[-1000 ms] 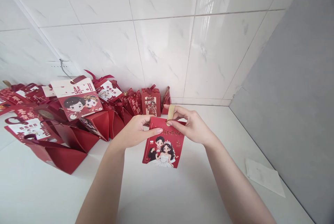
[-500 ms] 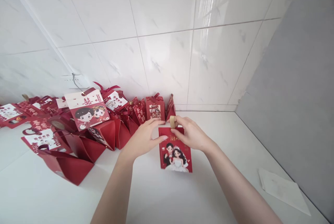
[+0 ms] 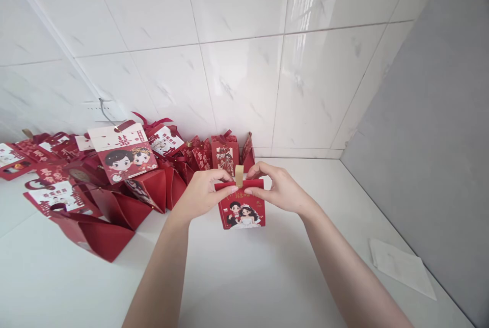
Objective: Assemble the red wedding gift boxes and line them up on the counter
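Note:
A red wedding gift box (image 3: 244,213) printed with a cartoon bride and groom stands upright in the middle of the table, its front facing me. From its top edge rises a gold ribbon loop (image 3: 239,175). My left hand (image 3: 204,190) pinches the top edge left of the loop, thumb in front and fingers behind. On the other side of the loop, my right hand (image 3: 280,188) grips the same edge in the same way. The fingertips behind the box are partly hidden.
Many red gift boxes (image 3: 103,236) crowd the left and back of the white table (image 3: 244,287). A large card (image 3: 122,152) with two cartoon faces leans among them. White paper (image 3: 401,268) lies at the right, beside a grey panel (image 3: 420,139). Behind is a tiled wall (image 3: 240,93).
The box has shifted left and a little away from me. My left hand has closed on its top edge; my right hand has moved from the ribbon loop to the edge beside it.

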`<state>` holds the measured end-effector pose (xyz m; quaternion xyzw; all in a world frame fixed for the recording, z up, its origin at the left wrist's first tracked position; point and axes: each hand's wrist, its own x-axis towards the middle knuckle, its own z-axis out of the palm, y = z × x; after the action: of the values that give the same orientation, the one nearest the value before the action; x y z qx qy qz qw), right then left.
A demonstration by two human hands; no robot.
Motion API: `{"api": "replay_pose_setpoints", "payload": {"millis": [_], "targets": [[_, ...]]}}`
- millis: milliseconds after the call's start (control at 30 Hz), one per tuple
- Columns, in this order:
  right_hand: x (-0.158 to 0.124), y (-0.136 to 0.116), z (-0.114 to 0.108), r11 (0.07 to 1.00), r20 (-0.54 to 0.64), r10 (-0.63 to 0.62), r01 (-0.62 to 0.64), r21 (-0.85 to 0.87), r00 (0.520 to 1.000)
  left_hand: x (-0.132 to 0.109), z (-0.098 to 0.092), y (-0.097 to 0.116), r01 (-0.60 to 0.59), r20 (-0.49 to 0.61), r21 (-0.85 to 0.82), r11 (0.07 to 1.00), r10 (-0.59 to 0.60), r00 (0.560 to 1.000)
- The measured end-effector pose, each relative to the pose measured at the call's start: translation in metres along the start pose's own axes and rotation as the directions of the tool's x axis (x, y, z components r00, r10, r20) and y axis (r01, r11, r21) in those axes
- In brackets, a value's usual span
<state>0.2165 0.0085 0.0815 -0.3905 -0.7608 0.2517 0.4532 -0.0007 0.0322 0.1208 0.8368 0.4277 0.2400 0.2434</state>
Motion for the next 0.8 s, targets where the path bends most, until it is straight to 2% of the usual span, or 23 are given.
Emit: {"api": "replay_pose_setpoints", "payload": {"millis": [167, 367, 500, 667, 733, 800], "targets": [[0.001, -0.002, 0.004, 0.988, 0.022, -0.031, 0.034, -0.149, 0.999, 0.003, 0.007, 0.004, -0.058, -0.011, -0.029, 0.998, 0.057, 0.998], [0.002, -0.005, 0.002, 0.976, 0.046, -0.12, 0.126, -0.176, 0.992, 0.005, 0.012, 0.004, -0.178, -0.026, 0.025, 0.984, 0.179, 0.983], [0.002, -0.011, -0.001, 0.98, 0.071, -0.101, 0.111, -0.163, 0.992, 0.003, 0.008, 0.005, -0.221, -0.066, 0.091, 0.971, 0.227, 0.972], [-0.011, -0.042, -0.023, 0.982, -0.134, -0.067, 0.041, -0.184, 0.989, 0.001, 0.0, 0.001, -0.228, -0.091, 0.115, 0.967, 0.239, 0.967], [-0.028, -0.06, -0.035, 0.987, -0.129, -0.137, 0.124, -0.105, 0.982, 0.0, -0.004, -0.001, -0.231, -0.087, 0.141, 0.963, 0.244, 0.966], [-0.052, -0.076, -0.045, 0.962, -0.091, -0.268, 0.271, 0.02, 0.959, 0.0, -0.006, -0.001, -0.241, -0.078, 0.167, 0.956, 0.256, 0.964]]}}
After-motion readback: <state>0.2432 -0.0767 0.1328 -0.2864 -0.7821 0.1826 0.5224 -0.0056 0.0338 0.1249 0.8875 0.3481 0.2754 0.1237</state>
